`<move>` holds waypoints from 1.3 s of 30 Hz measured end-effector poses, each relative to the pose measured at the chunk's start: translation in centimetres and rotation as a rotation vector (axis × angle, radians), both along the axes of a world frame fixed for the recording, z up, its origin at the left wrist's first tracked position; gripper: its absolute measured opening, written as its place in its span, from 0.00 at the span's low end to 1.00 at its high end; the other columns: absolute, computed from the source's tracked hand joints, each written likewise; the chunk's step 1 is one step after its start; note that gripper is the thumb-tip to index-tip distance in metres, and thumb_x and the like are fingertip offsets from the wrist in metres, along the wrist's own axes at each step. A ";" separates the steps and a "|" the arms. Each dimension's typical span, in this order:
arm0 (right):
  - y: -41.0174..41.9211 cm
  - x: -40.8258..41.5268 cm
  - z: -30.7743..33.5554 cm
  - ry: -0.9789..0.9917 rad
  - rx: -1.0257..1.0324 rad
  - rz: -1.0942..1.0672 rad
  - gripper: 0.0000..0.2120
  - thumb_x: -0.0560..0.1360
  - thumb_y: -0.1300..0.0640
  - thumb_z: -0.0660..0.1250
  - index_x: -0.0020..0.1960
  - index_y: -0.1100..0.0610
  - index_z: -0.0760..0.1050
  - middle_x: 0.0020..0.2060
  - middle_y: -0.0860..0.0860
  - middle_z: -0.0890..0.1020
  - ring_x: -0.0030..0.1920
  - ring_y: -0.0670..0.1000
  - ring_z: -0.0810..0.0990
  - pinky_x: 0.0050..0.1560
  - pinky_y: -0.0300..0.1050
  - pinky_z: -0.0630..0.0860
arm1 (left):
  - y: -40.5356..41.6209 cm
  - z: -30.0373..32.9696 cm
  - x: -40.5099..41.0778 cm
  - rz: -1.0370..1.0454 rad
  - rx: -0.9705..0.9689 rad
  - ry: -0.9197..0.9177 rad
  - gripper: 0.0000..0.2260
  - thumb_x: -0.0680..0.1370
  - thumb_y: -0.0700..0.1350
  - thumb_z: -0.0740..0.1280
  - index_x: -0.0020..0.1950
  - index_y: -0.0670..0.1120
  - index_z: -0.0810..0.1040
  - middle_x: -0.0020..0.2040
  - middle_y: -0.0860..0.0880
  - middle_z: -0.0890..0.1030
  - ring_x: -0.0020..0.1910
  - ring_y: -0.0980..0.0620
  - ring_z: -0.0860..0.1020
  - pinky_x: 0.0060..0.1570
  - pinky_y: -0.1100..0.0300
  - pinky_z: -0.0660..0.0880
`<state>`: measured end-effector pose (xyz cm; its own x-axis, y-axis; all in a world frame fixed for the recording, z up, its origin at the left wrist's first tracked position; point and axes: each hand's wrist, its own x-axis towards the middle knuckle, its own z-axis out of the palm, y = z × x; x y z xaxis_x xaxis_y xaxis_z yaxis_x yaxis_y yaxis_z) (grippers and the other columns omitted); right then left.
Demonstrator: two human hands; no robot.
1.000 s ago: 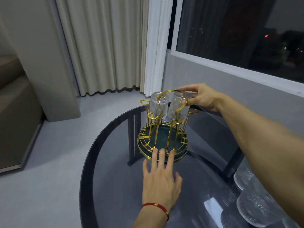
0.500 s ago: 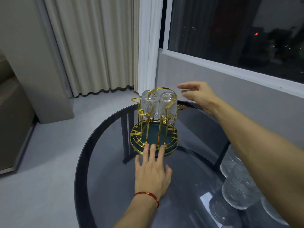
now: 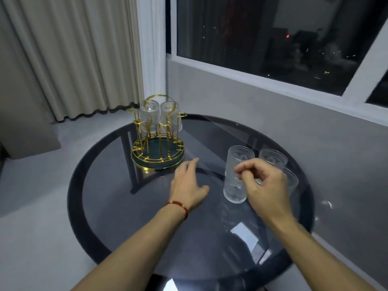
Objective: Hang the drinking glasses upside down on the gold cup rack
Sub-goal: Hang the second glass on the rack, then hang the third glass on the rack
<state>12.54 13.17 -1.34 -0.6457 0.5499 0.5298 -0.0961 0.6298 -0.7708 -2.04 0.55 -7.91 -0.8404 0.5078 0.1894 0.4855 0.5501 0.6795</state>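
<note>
The gold cup rack [image 3: 157, 152] with a dark green base stands on the far left of the round table. Two ribbed drinking glasses [image 3: 149, 116] [image 3: 170, 116] hang upside down on its rear prongs; the front prongs are bare. Three more glasses stand upright on the right: the nearest glass [image 3: 236, 175], one behind it [image 3: 272, 158], and one [image 3: 292, 181] mostly hidden by my right hand [image 3: 265, 185]. That hand hovers at the nearest glass's right side, fingers loosely curled, not wrapped around it. My left hand [image 3: 186, 183], with a red bracelet, lies flat just in front of the rack.
The dark glass table [image 3: 126, 206] has a thick black rim; its frame shows through the top. A grey wall and window sill run behind on the right. Curtains hang at the back left over a pale floor.
My right hand left the hung glass on the rack and dropped to the upright glasses on the right. My left hand slid back from the rack base. The view tilted down and right.
</note>
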 end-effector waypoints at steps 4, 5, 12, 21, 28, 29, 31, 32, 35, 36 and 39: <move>1.8 1.9 -0.9 -0.014 -0.172 -0.099 0.16 0.75 0.71 0.66 0.39 0.53 0.85 0.35 0.48 0.87 0.39 0.52 0.87 0.43 0.49 0.83 | 2.7 1.2 2.6 -0.194 0.257 -0.328 0.43 0.67 0.53 0.76 0.79 0.53 0.61 0.73 0.49 0.69 0.72 0.52 0.68 0.66 0.58 0.68; 2.1 2.4 -1.0 -0.025 -0.172 -0.115 0.16 0.75 0.71 0.66 0.39 0.53 0.85 0.34 0.49 0.87 0.39 0.54 0.87 0.43 0.51 0.83 | 3.3 1.1 3.1 -0.216 0.244 -0.324 0.44 0.68 0.54 0.77 0.79 0.52 0.60 0.73 0.50 0.69 0.72 0.53 0.68 0.67 0.58 0.68; 3.1 3.5 -2.1 -0.115 -0.105 -0.109 0.15 0.74 0.69 0.67 0.38 0.52 0.85 0.34 0.44 0.86 0.34 0.50 0.84 0.39 0.45 0.81 | 6.0 0.3 4.9 -0.185 0.267 -0.223 0.44 0.66 0.55 0.81 0.76 0.52 0.63 0.69 0.50 0.70 0.68 0.52 0.71 0.69 0.54 0.71; 2.4 1.6 -2.6 -0.196 -0.073 -0.049 0.13 0.76 0.66 0.67 0.44 0.50 0.85 0.37 0.47 0.88 0.38 0.49 0.85 0.43 0.46 0.82 | 3.1 1.4 3.9 -0.115 0.170 -0.166 0.39 0.60 0.56 0.83 0.65 0.50 0.70 0.59 0.55 0.75 0.56 0.56 0.75 0.46 0.71 0.69; -0.1 -2.8 -5.5 -0.518 -0.255 0.244 0.19 0.84 0.46 0.61 0.73 0.49 0.73 0.67 0.49 0.80 0.63 0.50 0.82 0.69 0.54 0.77 | -4.1 3.2 0.6 0.032 0.345 -0.274 0.34 0.63 0.51 0.82 0.65 0.53 0.72 0.55 0.59 0.79 0.52 0.66 0.77 0.49 0.70 0.74; -0.9 -3.9 -5.9 -0.530 -0.405 0.305 0.20 0.85 0.44 0.59 0.74 0.49 0.72 0.68 0.51 0.80 0.62 0.52 0.83 0.69 0.55 0.78 | -4.9 3.3 0.1 0.038 0.385 -0.291 0.33 0.63 0.49 0.82 0.64 0.52 0.72 0.54 0.59 0.79 0.50 0.69 0.77 0.46 0.73 0.73; -2.3 -5.7 -6.2 -0.480 -0.739 0.429 0.19 0.86 0.44 0.58 0.71 0.52 0.75 0.62 0.55 0.86 0.57 0.57 0.88 0.63 0.57 0.82 | -5.6 3.2 -0.5 0.045 0.480 -0.359 0.32 0.63 0.46 0.83 0.63 0.51 0.73 0.55 0.55 0.80 0.52 0.64 0.79 0.50 0.66 0.78; -2.9 -6.5 -6.1 -0.439 -0.874 0.467 0.19 0.86 0.44 0.58 0.69 0.53 0.76 0.58 0.56 0.88 0.54 0.59 0.89 0.59 0.57 0.83 | -5.8 3.2 -0.8 0.048 0.526 -0.402 0.32 0.62 0.47 0.82 0.63 0.51 0.74 0.56 0.52 0.81 0.54 0.59 0.80 0.54 0.58 0.80; -3.8 -8.1 -5.8 -0.311 -1.106 0.529 0.20 0.85 0.49 0.61 0.70 0.60 0.76 0.57 0.61 0.88 0.48 0.60 0.88 0.50 0.56 0.86 | -6.4 3.2 -1.5 0.045 0.643 -0.512 0.36 0.57 0.51 0.81 0.63 0.51 0.74 0.58 0.47 0.82 0.58 0.50 0.81 0.58 0.45 0.81; -4.0 -8.6 -5.6 -0.274 -1.146 0.556 0.20 0.85 0.50 0.61 0.70 0.61 0.76 0.59 0.62 0.87 0.50 0.59 0.88 0.49 0.54 0.85 | -6.6 3.1 -1.9 0.028 0.670 -0.542 0.37 0.57 0.51 0.81 0.64 0.51 0.75 0.59 0.47 0.81 0.58 0.49 0.82 0.57 0.45 0.82; -3.8 -9.8 -5.0 -0.200 -1.117 0.541 0.17 0.84 0.54 0.64 0.69 0.60 0.76 0.62 0.61 0.86 0.55 0.56 0.89 0.51 0.53 0.85 | -7.8 2.3 -3.8 -0.053 0.661 -0.562 0.35 0.65 0.60 0.79 0.69 0.52 0.74 0.63 0.49 0.79 0.62 0.51 0.80 0.58 0.50 0.81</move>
